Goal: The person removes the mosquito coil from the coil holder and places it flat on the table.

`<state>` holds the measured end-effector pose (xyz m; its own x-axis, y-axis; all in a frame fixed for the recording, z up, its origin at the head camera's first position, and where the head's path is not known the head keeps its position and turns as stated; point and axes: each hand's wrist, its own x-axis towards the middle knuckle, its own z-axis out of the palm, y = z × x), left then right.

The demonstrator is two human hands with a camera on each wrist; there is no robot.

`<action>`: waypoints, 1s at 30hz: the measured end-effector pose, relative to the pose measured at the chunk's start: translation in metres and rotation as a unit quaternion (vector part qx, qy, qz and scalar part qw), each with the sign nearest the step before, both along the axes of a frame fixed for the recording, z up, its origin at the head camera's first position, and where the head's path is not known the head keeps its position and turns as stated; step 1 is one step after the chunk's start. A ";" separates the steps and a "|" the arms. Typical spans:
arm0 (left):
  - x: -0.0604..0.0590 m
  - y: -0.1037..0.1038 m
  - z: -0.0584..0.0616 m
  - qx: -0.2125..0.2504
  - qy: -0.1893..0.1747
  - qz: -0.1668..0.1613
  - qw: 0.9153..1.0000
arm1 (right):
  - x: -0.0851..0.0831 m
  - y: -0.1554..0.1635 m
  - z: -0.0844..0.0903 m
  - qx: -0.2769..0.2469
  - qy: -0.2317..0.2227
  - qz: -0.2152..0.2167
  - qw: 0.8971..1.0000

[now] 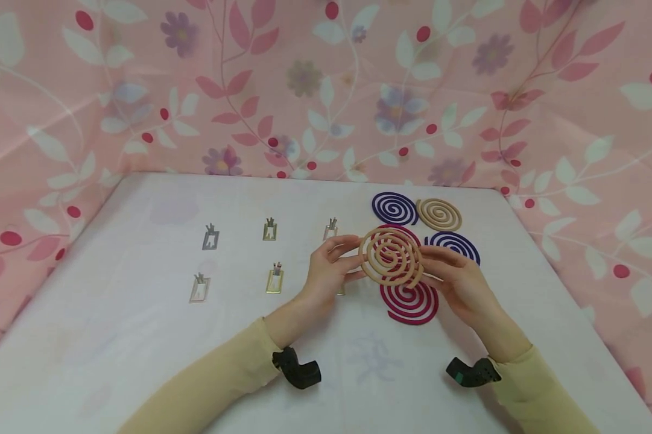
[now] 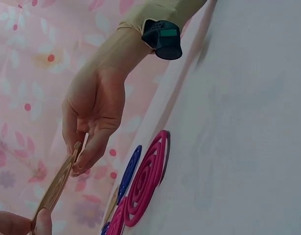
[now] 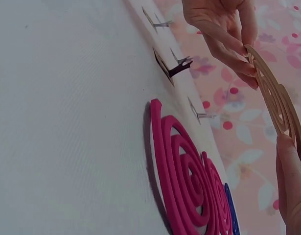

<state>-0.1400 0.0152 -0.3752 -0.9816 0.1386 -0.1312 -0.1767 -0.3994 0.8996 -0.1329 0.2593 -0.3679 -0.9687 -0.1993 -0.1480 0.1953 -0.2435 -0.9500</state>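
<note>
Both hands hold a tan mosquito coil [image 1: 380, 269] raised above the table, one at each side of its edge. My left hand [image 1: 328, 268] pinches the left rim between thumb and fingers. At the opposite rim, my right hand [image 1: 461, 283] grips with thumb and fingertips. From the right wrist view the tan coil [image 3: 270, 90] appears edge-on, tilted, with its windings doubled in places. Below it lie two magenta coils [image 1: 412, 307], the farther one partly hidden behind the held coil. A dark blue coil [image 1: 456, 242] lies by the right hand's fingers, partly covered.
Farther back lie another dark blue coil [image 1: 393, 208] and a second tan coil [image 1: 439, 214]. Left of the hands stand several small metal coil stands, among them a gold one [image 1: 274, 281] and a grey one [image 1: 210, 240]. One stand [image 1: 341, 290] is mostly hidden by the left hand.
</note>
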 end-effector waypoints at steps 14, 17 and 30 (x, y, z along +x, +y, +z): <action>-0.007 0.057 -0.002 -0.014 -0.007 0.004 1.000 | 0.006 0.050 -0.004 -0.018 0.030 -0.025 0.999; -0.012 0.073 -0.004 -0.015 -0.010 0.007 1.000 | 0.005 0.063 -0.006 -0.008 0.048 -0.030 0.998; -0.025 0.114 -0.020 -0.024 -0.009 0.004 1.000 | -0.002 0.100 -0.027 -0.057 0.045 -0.061 0.996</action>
<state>-0.1649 0.1290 -0.3955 -0.9802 0.1229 -0.1554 -0.1898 -0.3570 0.9146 -0.1352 0.3598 -0.3953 -0.9951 -0.0895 -0.0427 0.0727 -0.3667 -0.9275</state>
